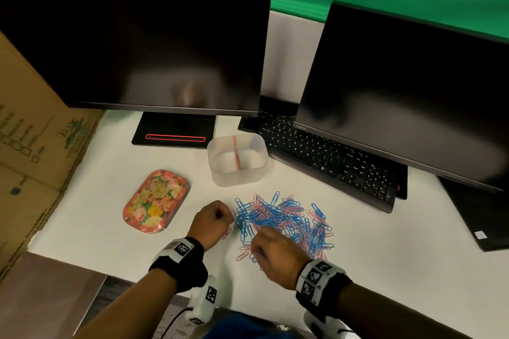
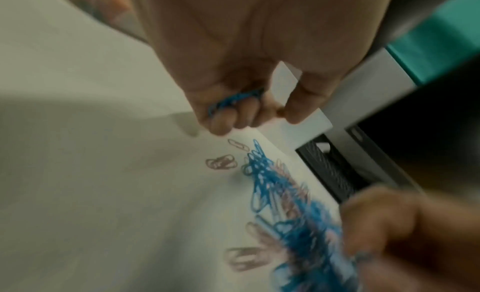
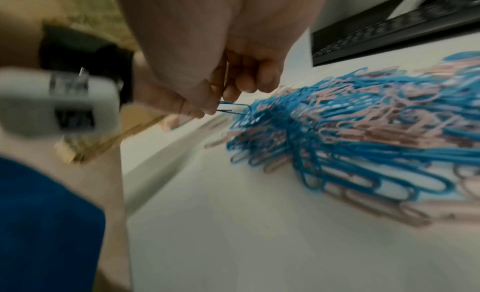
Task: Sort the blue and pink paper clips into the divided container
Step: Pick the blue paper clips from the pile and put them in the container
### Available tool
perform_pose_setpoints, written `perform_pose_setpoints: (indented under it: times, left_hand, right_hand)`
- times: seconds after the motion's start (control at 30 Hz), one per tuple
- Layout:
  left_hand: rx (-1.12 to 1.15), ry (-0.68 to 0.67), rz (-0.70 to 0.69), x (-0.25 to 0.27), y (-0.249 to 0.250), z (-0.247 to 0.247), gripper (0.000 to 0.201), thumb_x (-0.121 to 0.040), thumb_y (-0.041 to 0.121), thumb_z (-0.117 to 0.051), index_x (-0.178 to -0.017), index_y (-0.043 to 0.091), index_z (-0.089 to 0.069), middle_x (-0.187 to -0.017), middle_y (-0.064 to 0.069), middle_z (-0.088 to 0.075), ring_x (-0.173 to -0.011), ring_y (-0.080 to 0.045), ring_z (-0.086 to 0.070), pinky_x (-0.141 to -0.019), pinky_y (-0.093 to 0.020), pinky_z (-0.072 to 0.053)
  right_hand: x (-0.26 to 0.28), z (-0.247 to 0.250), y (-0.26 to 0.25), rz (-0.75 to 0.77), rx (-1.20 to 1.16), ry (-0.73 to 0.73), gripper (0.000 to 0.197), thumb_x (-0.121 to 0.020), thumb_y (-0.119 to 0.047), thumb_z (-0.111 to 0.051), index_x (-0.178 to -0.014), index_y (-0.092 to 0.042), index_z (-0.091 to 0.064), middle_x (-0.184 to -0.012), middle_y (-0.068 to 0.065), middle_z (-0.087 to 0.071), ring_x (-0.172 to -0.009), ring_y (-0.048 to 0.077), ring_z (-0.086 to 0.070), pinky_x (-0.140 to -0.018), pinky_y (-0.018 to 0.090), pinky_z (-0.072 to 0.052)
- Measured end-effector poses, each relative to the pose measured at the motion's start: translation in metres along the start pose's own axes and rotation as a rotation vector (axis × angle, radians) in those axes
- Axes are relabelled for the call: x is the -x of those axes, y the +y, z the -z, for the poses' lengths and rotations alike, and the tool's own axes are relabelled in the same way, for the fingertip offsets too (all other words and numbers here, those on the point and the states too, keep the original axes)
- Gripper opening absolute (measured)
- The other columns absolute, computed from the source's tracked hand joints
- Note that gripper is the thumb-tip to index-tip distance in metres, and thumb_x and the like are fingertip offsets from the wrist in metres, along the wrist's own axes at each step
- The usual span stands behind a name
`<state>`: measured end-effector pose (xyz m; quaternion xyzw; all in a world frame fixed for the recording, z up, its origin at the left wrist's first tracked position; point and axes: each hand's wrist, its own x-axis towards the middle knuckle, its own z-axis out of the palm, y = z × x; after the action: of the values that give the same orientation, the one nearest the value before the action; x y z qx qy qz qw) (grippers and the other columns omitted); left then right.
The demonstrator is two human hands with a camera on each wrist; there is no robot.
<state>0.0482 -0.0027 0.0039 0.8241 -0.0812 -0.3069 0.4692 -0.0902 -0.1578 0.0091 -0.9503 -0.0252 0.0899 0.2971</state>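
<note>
Left hand (image 1: 213, 221): curled around blue clips (image 2: 235, 98), at the pile's left edge.
Right hand (image 1: 271, 249): pinches 1 blue clip (image 3: 235, 109) at the pile's near edge.
Pile (image 1: 286, 221): on the white surface (image 1: 358, 256), near the divided container (image 1: 237, 159).
Around: keyboard (image 1: 330, 159) right, floral tray (image 1: 156, 201) left.

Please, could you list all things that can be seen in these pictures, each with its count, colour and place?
paper clips: many, blue and pink, mixed pile, table middle
divided container: one, translucent, pink divider, behind pile, looks empty
tray: one, floral, left of pile
monitors: two, black, at back
keyboard: one, black, right
cardboard box: one, brown, far left
table: one, white
left hand: holds blue clips
right hand: pinches one blue clip
</note>
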Motion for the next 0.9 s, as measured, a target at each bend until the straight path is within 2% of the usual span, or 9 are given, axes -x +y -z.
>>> perform_pose_setpoints:
  times: [0.07,0.17,0.27,0.33,0.4,0.47,0.57,0.73,0.9]
  left_hand:
    - [-0.323,-0.036,-0.180,-0.001,-0.003,-0.001,0.008,-0.079,0.015,-0.060,-0.079,0.023,-0.060,-0.071,0.005,-0.061,-0.065,-0.011,-0.056,-0.064,-0.023,-0.044]
    - [-0.725,-0.165,-0.330,-0.001,-0.008,-0.006,0.021,-0.086,0.023,-0.055,-0.103,0.031,-0.063,-0.095,0.009,-0.052,-0.088,-0.017,-0.058,-0.072,-0.024,-0.039]
    - [-0.838,-0.177,-0.400,-0.004,-0.006,-0.008,0.022,-0.090,0.028,-0.051,-0.108,0.032,-0.063,-0.107,0.008,-0.051,-0.093,-0.020,-0.060,-0.071,-0.025,-0.037]
    - [-0.855,-0.184,-0.436,-0.008,-0.005,-0.010,0.018,-0.091,0.029,-0.050,-0.102,0.030,-0.064,-0.107,0.007,-0.052,-0.090,-0.021,-0.061,-0.069,-0.025,-0.038]
    - [-0.870,-0.192,-0.454,-0.010,-0.003,-0.012,0.017,-0.092,0.030,-0.048,-0.099,0.027,-0.063,-0.105,0.005,-0.052,-0.087,-0.023,-0.061,-0.067,-0.026,-0.038]
    - [-0.852,-0.176,-0.471,-0.011,-0.002,-0.014,0.016,-0.092,0.029,-0.047,-0.097,0.025,-0.061,-0.103,0.004,-0.052,-0.085,-0.024,-0.060,-0.066,-0.027,-0.039]
    - [-0.731,-0.117,-0.464,-0.009,0.002,-0.014,0.011,-0.090,0.026,-0.049,-0.093,0.026,-0.060,-0.097,0.007,-0.058,-0.085,-0.019,-0.060,-0.069,-0.027,-0.043]
    - [-0.514,-0.097,-0.353,-0.007,0.012,-0.012,0.011,-0.083,0.022,-0.059,-0.081,0.032,-0.062,-0.084,0.015,-0.067,-0.081,-0.007,-0.063,-0.078,-0.030,-0.052]
    - [-0.335,-0.074,-0.280,-0.004,0.015,-0.015,0.025,-0.084,0.013,-0.061,-0.100,0.030,-0.070,-0.085,0.015,-0.069,-0.083,-0.004,-0.064,-0.085,-0.023,-0.051]
  right_hand:
    - [0.002,0.016,0.010,-0.086,-0.110,0.104,0.010,-0.092,-0.021,-0.048,-0.092,-0.019,-0.058,-0.095,-0.006,-0.053,-0.088,0.012,-0.050,-0.077,0.025,-0.044]
    - [0.009,0.033,0.036,-0.337,-0.348,0.228,0.007,-0.092,-0.016,-0.053,-0.089,-0.021,-0.058,-0.084,-0.002,-0.065,-0.077,0.017,-0.060,-0.071,0.028,-0.050]
    - [0.016,0.047,0.074,-0.555,-0.439,0.330,0.017,-0.092,-0.009,-0.051,-0.090,-0.024,-0.058,-0.074,0.003,-0.067,-0.060,0.018,-0.059,-0.058,0.025,-0.048]
    - [0.018,0.055,0.100,-0.696,-0.479,0.339,0.022,-0.090,-0.005,-0.049,-0.092,-0.025,-0.057,-0.075,0.005,-0.068,-0.064,0.021,-0.063,-0.063,0.030,-0.051]
    - [0.016,0.061,0.120,-0.814,-0.611,0.337,0.018,-0.089,-0.001,-0.048,-0.093,-0.016,-0.057,-0.072,0.010,-0.067,-0.063,0.026,-0.063,-0.063,0.035,-0.050]
    - [0.012,0.067,0.131,-0.878,-0.664,0.344,0.012,-0.090,0.001,-0.047,-0.095,-0.004,-0.057,-0.072,0.012,-0.063,-0.062,0.026,-0.057,-0.059,0.030,-0.044]
    - [0.005,0.072,0.136,-0.885,-0.350,0.252,0.017,-0.093,-0.012,-0.045,-0.095,-0.007,-0.061,-0.091,0.010,-0.062,-0.085,0.028,-0.057,-0.074,0.028,-0.041]
    - [-0.001,0.070,0.127,-0.803,0.002,0.081,0.021,-0.090,-0.029,-0.056,-0.105,-0.015,-0.060,-0.107,0.005,-0.063,-0.102,0.023,-0.058,-0.081,0.025,-0.043]
    - [-0.011,0.078,0.124,-0.835,0.030,0.063,0.022,-0.085,-0.011,-0.051,-0.099,-0.012,-0.068,-0.107,0.007,-0.067,-0.102,0.026,-0.060,-0.082,0.026,-0.050]
